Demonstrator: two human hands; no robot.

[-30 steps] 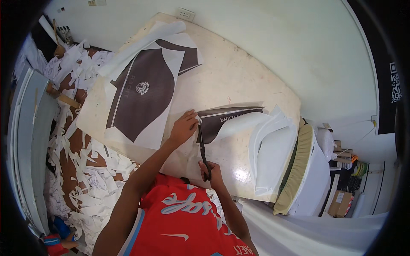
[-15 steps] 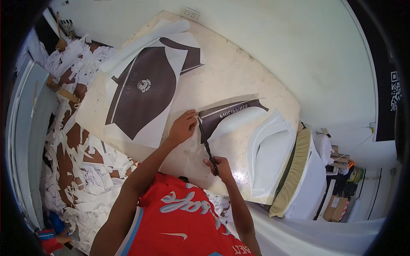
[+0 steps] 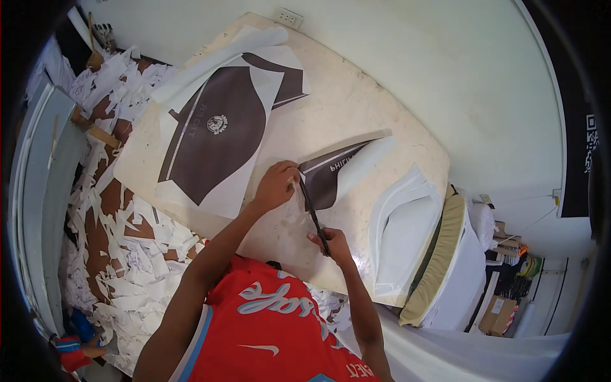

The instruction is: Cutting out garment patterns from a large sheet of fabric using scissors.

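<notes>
The left hand [image 3: 278, 184] is pinching the left end of the dark printed piece [image 3: 323, 184], and the right hand [image 3: 332, 243] is gripping the handles of the black scissors [image 3: 312, 207], whose blades are running beside that end. The piece is lying between the middle and near edge of the table [image 3: 369, 105]. Its right end, flat half a second ago, is now folding over, showing white and hiding some lettering; the pinch is probably leaving that end unsteadied for cutting
</notes>
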